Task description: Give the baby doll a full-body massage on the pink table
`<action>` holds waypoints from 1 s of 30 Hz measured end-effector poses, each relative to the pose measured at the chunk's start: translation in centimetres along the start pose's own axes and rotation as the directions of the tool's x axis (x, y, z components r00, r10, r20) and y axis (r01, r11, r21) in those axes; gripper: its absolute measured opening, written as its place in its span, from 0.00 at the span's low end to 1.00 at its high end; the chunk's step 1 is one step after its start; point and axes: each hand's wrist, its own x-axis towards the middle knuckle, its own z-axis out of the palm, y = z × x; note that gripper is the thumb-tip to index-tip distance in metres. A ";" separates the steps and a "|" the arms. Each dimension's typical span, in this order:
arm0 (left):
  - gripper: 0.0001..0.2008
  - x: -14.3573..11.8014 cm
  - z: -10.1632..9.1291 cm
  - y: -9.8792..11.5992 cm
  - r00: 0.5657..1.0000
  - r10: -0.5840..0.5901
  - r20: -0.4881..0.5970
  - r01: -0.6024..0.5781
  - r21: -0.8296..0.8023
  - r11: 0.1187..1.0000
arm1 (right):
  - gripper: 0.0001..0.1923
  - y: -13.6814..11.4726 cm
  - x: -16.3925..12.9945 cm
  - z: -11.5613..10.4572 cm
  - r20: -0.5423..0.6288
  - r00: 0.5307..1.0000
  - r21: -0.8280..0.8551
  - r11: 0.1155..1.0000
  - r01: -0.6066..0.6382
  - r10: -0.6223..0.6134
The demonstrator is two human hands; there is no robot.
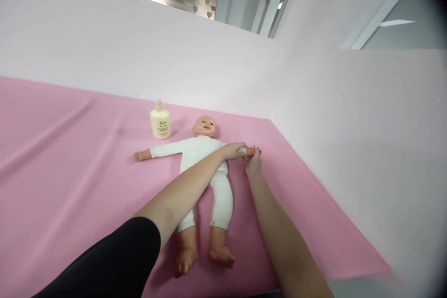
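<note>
A baby doll with a white cloth body lies on its back on the pink sheet, head away from me. My left hand reaches across its chest and is closed around the doll's outstretched arm on the right, near the wrist. At the end of that same arm, my right hand grips the doll's small hand with its fingers. The doll's other arm stretches out to the left, and its bare feet point towards me. My left forearm hides part of the belly and one leg.
A cream-coloured bottle with dark print stands left of the doll's head. White walls rise behind and to the right of the pink surface. Above the back wall, glass shows ceiling lights and hanging heart shapes.
</note>
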 end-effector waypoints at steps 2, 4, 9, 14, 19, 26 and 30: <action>0.19 -0.1 -0.1 0.2 0.999 -0.048 0.008 0.048 0.004 0.999 | 0.17 0.0 0.1 -0.1 0.027 1.000 -0.034 0.999 -0.005 0.005; 0.17 -0.2 -0.1 0.4 0.997 -0.070 0.009 0.070 0.011 0.997 | 0.19 0.1 0.0 -0.1 0.079 0.997 -0.092 0.996 0.007 0.000; 0.16 -0.3 -0.2 0.6 0.996 -0.093 -0.004 0.093 0.040 0.995 | 0.27 -0.1 -0.7 0.0 0.154 0.988 -0.141 0.989 0.044 -0.022; 0.18 -0.3 -0.2 0.7 0.993 -0.119 0.005 0.118 0.101 0.988 | 0.29 -0.5 -1.7 0.2 0.143 0.978 -0.142 0.975 0.173 -0.153; 0.19 -0.5 -0.4 1.1 0.990 -0.139 0.013 0.136 0.135 0.982 | 0.24 -0.8 -2.0 0.0 0.126 0.973 -0.169 0.962 0.215 -0.195; 0.21 -0.7 -0.6 1.6 0.989 -0.144 0.038 0.136 0.152 0.979 | 0.19 -0.7 -1.0 -0.1 0.083 0.988 -0.171 0.975 0.142 -0.129; 0.23 -0.5 -0.5 1.3 0.995 -0.095 0.043 0.087 0.155 0.984 | 0.22 -0.5 -0.8 -0.1 0.068 0.992 -0.155 0.981 0.119 -0.110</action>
